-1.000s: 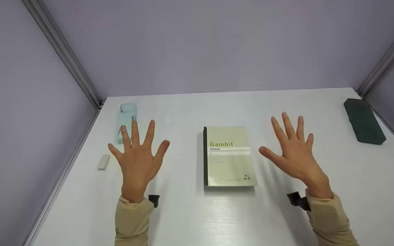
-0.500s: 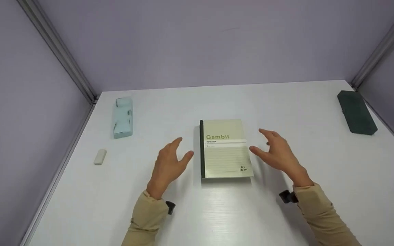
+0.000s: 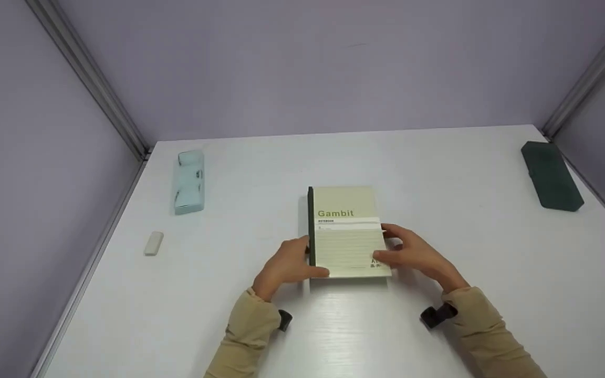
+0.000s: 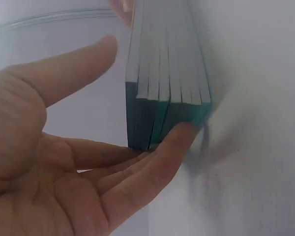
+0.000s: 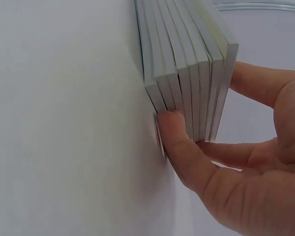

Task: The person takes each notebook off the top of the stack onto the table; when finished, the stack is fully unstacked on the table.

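A stack of notebooks (image 3: 347,241), its top cover pale green with "Gambit" on it, lies mid-table with the dark spine to the left. Both wrist views show its several layers. My left hand (image 3: 288,263) is at the spine side near the front corner; in the left wrist view its fingers (image 4: 152,169) curl against the spines and the thumb hovers just off the top cover. My right hand (image 3: 420,257) grips the opposite edge, thumb on the top cover, fingers (image 5: 179,142) against the page edges low on the stack.
A light blue pencil case (image 3: 189,181) lies at the back left, with a white eraser (image 3: 154,243) in front of it. A dark green case (image 3: 552,176) lies at the back right. Purple-grey walls (image 3: 302,68) enclose the white table (image 3: 260,173) behind and at the sides.
Both hands, spread wide a second ago, have moved inward and down to the notebook stack and taken hold of its two sides. The stack stays in about the same place.
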A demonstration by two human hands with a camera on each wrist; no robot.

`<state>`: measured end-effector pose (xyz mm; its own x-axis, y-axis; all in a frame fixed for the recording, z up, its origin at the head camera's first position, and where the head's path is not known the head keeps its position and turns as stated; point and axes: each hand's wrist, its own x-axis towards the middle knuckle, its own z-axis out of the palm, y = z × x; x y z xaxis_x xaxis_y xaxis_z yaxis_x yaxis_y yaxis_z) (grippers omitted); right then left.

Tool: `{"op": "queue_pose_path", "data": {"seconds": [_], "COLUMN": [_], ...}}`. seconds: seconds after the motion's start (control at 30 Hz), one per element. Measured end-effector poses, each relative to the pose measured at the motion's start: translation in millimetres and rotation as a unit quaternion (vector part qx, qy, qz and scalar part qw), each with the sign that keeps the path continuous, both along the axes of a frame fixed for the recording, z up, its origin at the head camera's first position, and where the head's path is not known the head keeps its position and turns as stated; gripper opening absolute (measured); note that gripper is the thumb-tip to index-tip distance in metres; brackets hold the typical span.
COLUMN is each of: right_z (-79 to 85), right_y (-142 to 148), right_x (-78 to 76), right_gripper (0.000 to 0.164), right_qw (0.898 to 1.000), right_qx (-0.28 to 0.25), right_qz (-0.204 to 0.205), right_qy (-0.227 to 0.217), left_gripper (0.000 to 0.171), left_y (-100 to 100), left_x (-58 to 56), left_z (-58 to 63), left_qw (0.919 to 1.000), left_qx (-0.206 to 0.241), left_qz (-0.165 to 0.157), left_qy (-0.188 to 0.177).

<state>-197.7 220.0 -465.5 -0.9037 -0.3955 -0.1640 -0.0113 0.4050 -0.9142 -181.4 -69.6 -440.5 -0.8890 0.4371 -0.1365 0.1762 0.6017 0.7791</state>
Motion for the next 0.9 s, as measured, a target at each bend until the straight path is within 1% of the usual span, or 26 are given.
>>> {"op": "queue_pose_path", "data": {"seconds": [0.07, 0.13, 0.37, 0.43, 0.53, 0.63, 0.73, 0.8, 0.83, 0.9], "right_z": [-1.9, -2.4, -1.3, -1.8, -1.9, -1.6, -0.7, 0.0, 0.7, 1.4], "right_y": [2, 2, 2, 2, 3, 3, 2, 2, 2, 2], "right_x": [0.7, 0.8, -1.6, -1.6, -0.4, 0.0, -0.8, -1.6, -1.6, -1.4], "right_gripper": [0.076, 0.078, 0.079, 0.080, 0.081, 0.080, 0.074, 0.069, 0.068, 0.067], "right_qw": [1.000, 1.000, 1.000, 1.000, 0.999, 0.999, 0.999, 0.998, 0.998, 0.997], "right_qx": [-0.004, -0.002, 0.001, 0.003, 0.006, 0.004, -0.006, -0.017, -0.020, -0.028], "right_qz": [0.009, 0.011, 0.007, 0.004, 0.005, 0.005, 0.008, 0.010, 0.012, 0.018], "right_qy": [-0.008, -0.008, -0.016, -0.023, -0.031, -0.041, -0.049, -0.056, -0.057, -0.066], "left_gripper": [0.067, 0.068, 0.056, 0.052, 0.049, 0.046, 0.042, 0.040, 0.040, 0.039], "left_y": [1, 0, -3, -4, -7, -12, -18, -23, -26, -33], "left_x": [0.3, 0.7, -3.0, -4.3, -5.1, -6.1, -7.4, -8.6, -9.2, -10.4], "left_z": [-1.4, -2.3, -1.9, -1.3, 0.4, 2.2, 2.2, 0.9, 0.0, -2.2], "left_qw": [1.0000, 1.0000, 0.9994, 0.9986, 0.9964, 0.9944, 0.9923, 0.9887, 0.9852, 0.9743], "left_qx": [-0.001, -0.006, -0.022, -0.029, -0.024, -0.016, 0.008, 0.046, 0.073, 0.133], "left_qz": [-0.007, -0.002, 0.021, 0.033, 0.057, 0.076, 0.079, 0.074, 0.070, 0.057], "left_qy": [0.004, 0.001, -0.018, -0.030, -0.058, -0.073, -0.095, -0.122, -0.138, -0.173]}}
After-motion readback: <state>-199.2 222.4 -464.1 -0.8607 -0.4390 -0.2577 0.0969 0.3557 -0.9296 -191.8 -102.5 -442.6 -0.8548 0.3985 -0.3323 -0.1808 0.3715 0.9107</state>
